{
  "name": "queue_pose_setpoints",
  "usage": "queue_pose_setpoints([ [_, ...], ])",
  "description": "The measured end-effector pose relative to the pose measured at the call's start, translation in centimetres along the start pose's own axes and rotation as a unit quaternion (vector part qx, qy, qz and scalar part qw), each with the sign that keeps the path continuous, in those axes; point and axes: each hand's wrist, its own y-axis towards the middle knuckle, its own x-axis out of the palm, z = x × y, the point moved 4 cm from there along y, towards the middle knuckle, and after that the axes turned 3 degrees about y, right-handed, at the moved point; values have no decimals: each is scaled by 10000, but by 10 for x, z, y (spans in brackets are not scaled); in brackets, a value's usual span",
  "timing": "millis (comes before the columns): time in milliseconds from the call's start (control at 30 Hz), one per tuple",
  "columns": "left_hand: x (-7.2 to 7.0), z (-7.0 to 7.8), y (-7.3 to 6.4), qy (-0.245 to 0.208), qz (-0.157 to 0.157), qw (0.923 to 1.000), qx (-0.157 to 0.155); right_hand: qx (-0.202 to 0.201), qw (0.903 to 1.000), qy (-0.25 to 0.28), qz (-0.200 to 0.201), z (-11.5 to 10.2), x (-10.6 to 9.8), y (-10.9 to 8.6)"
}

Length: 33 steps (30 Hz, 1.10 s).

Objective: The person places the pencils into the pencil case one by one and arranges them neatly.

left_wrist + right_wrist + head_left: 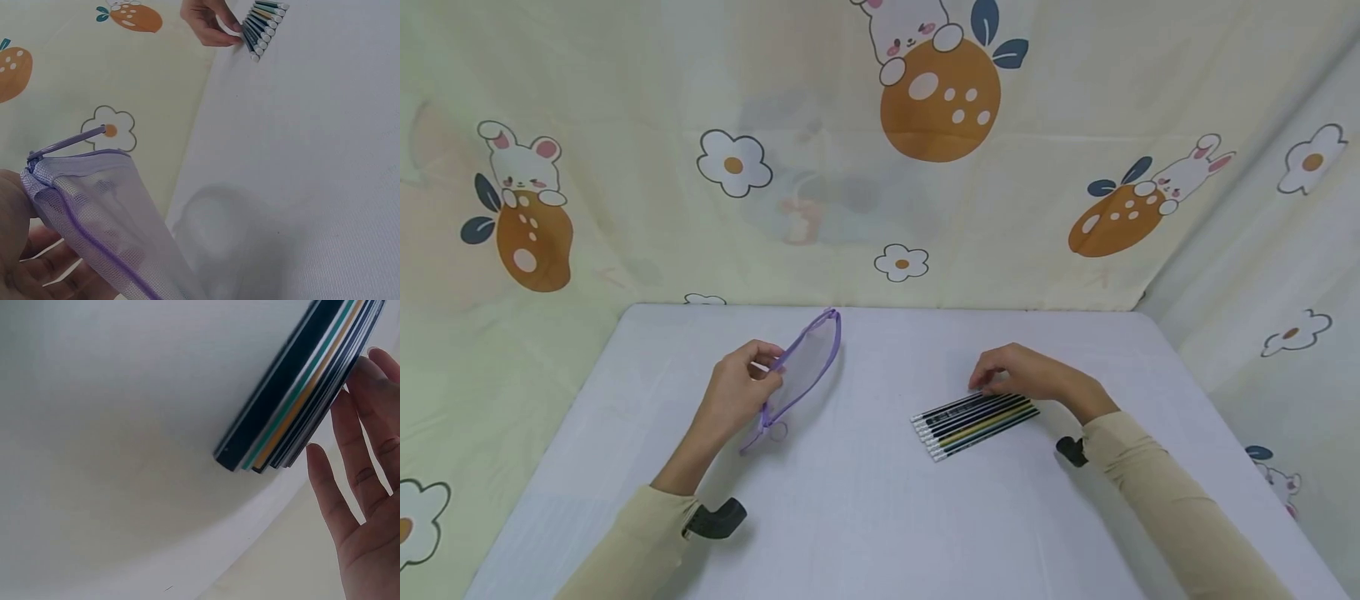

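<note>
My left hand [737,387] pinches a see-through mesh zipper pouch [805,367] with purple trim, held up on edge over the left of the table. In the left wrist view the pouch [119,219] has the thumb on one side and the fingers behind it; a purple zipper pull strap sticks out from its corner. Several pencils [973,423], dark with a yellow one and a green one among them, lie side by side in a row, white ends to the left. Along their far edge, my right hand [1022,372] rests its fingertips, fingers fairly straight in the right wrist view.
A white-covered table [865,517] lies under both hands. Behind it hangs a cream curtain [820,250] printed with rabbits, fruit and flowers, which continues on the right side. Black wrist mounts [718,518] hang beneath both sleeves.
</note>
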Motion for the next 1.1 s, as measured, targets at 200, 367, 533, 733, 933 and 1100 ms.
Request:
queue_pose_setpoints([
  [200, 0, 0, 0, 20, -12, 10000, -24, 16, 9999, -73, -127, 1, 0, 4],
  [367, 0, -1, 0, 9, -22, 10000, -50, 48, 9998, -131, -150, 2, 1, 6],
  [533, 1, -1, -1, -36, -37, 10000, -59, 253, 9994, -144, -188, 4, 2, 8],
  [733, 1, -1, 0, -51, -21, 10000, -13, 330, 9986, -351, -238, 4, 4, 10],
  [933, 1, -1, 0, -20, 2, 10000, -4, 405, 9977, -459, -287, 2, 5, 12],
  [1100, 1, -1, 0, 16, 9, 10000, 24, 407, 9976, -452, -337, 1, 6, 13],
])
